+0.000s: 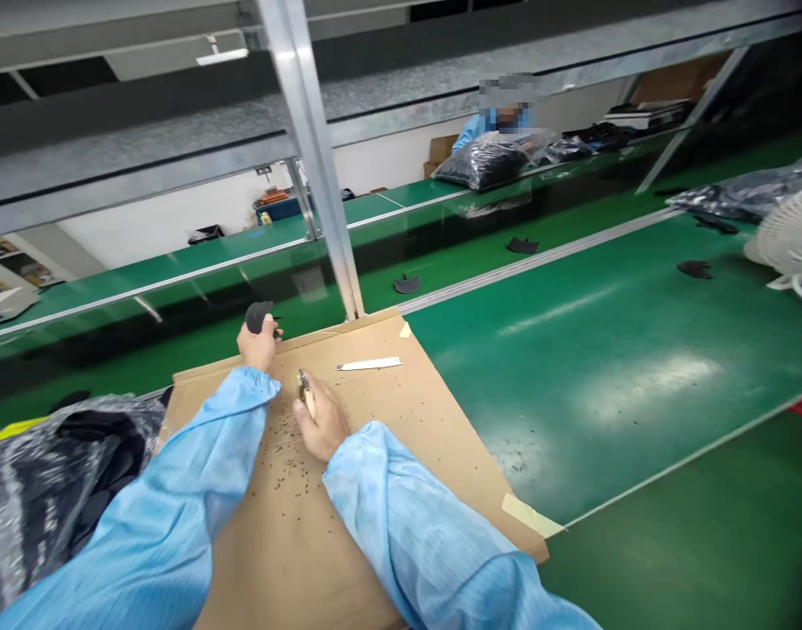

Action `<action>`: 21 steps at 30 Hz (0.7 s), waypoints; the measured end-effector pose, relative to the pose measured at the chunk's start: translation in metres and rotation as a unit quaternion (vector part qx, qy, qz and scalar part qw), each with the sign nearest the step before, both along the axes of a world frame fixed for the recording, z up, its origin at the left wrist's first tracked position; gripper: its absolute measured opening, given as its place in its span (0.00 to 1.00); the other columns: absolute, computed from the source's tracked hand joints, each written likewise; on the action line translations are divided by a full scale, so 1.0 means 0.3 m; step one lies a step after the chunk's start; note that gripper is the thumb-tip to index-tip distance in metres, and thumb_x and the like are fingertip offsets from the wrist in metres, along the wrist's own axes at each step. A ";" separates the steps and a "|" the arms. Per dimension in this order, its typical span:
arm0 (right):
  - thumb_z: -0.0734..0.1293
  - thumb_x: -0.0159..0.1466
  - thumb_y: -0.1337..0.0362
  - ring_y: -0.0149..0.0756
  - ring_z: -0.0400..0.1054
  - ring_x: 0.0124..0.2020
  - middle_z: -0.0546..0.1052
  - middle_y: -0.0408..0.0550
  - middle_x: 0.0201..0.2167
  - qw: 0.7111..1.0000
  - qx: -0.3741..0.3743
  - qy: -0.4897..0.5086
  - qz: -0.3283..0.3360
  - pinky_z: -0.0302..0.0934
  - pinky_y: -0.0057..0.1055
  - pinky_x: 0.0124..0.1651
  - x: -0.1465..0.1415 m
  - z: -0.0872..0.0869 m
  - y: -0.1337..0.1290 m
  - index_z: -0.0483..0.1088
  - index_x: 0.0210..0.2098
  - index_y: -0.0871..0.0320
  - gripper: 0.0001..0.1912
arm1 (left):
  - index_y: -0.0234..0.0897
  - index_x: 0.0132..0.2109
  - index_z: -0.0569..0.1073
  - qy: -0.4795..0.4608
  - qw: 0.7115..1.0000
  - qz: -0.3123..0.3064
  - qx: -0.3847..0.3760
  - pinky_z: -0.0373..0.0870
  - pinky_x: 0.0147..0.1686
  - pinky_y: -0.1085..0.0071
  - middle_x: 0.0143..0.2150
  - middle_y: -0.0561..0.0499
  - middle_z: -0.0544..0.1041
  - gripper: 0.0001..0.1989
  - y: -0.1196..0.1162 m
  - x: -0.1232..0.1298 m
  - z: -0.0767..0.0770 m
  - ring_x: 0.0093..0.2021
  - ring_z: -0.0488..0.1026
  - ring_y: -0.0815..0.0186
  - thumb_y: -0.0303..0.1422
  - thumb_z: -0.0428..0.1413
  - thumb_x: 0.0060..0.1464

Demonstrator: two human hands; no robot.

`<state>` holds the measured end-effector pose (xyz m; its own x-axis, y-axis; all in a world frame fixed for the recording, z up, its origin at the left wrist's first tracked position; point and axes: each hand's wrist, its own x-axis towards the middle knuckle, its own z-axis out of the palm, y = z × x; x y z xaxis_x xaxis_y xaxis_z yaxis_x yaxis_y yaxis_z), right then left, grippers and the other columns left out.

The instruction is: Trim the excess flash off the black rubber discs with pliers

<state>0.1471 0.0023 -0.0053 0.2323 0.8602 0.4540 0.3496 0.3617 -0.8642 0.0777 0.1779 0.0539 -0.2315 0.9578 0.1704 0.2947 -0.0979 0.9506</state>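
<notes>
Thumb and fingers of my left hand (pixel 260 346) are closed around a curved black piece (pixel 260 316), held up over the far edge of a cardboard sheet (pixel 387 420). The piece is dull and soft-looking, a rounded lobe with a thin tab sticking out on its right side, and my fingers hide its lower part. My right hand (pixel 318 418) is curled shut on a small hand tool (pixel 304 394) with a pale handle and a dark metal tip; too much of it is hidden in my fingers to name it more exactly. The two hands are near each other but not touching. Black crumbs (pixel 289 459) are scattered on the cardboard below them, and a white strip (pixel 369 363) lies just ahead of my right hand. Pale tape (pixel 532 514) sits on the sheet's near corner, where it overlaps a green conveyor belt (pixel 603 350). A clear plastic bag of dark pieces (pixel 59 472) lies just left of the sheet. Another black piece (pixel 694 269) of similar shape lies on the belt, well ahead. Farther off, a co-worker's blue sleeve (pixel 470 133) shows behind a bulging bag (pixel 483 162).
</notes>
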 end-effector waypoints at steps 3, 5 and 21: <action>0.58 0.64 0.62 0.41 0.61 0.58 0.67 0.55 0.55 1.000 0.007 -0.001 0.030 0.54 0.41 0.62 0.007 0.001 -0.003 0.55 0.64 0.58 0.28 | 0.34 0.40 0.68 -0.242 0.966 -0.082 -0.048 0.65 0.22 0.77 0.28 0.53 0.70 0.09 -0.183 -0.091 0.017 0.24 0.69 0.72 0.34 0.56 0.53; 0.57 0.65 0.61 0.43 0.59 0.59 0.66 0.56 0.56 0.999 0.013 -0.007 0.042 0.52 0.44 0.64 0.009 -0.001 -0.006 0.55 0.64 0.58 0.28 | 0.33 0.35 0.68 -0.333 0.929 -0.117 -0.114 0.61 0.19 0.78 0.25 0.54 0.70 0.09 -0.309 -0.169 -0.001 0.21 0.66 0.75 0.34 0.59 0.51; 0.61 0.64 0.60 0.45 0.64 0.44 0.71 0.55 0.41 0.952 0.054 -0.302 -0.013 0.60 0.43 0.50 -0.002 0.038 -0.059 0.67 0.49 0.59 0.16 | 0.31 0.34 0.70 -0.593 0.750 -0.173 -0.236 0.62 0.19 0.78 0.26 0.52 0.71 0.06 -0.550 -0.303 -0.114 0.22 0.66 0.75 0.30 0.59 0.53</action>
